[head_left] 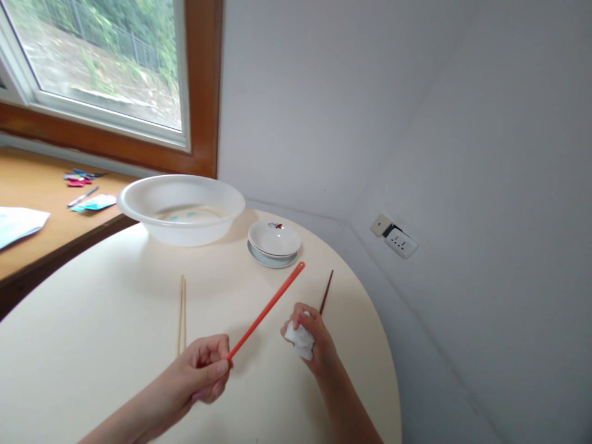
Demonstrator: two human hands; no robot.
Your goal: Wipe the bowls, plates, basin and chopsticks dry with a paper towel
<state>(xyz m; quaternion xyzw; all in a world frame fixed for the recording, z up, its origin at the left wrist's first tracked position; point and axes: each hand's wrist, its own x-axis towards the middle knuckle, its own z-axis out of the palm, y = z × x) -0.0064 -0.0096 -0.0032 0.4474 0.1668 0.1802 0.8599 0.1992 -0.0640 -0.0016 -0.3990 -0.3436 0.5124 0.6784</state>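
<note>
My left hand [208, 369] pinches the near end of a long, thin orange stick [271, 305]. The stick points up and to the right, and its flattened far end has a small hole. Crumpled white tissue [300, 338] is bunched in my right hand [315, 338], apart from the stick. Beyond that hand a dark brown chopstick [326, 291] lies on the table, its near part hidden. Two pale wooden chopsticks [180, 314] lie side by side left of centre, their lower ends behind my left hand.
On the round cream table [115, 320] stand a large translucent basin [182, 231] and stacked white dishes [274, 239]. A wooden desk [28, 179] on the left holds papers [18, 222], a pen [83, 196] and scissors [78, 177]. A wall with a socket [401, 242] borders the right.
</note>
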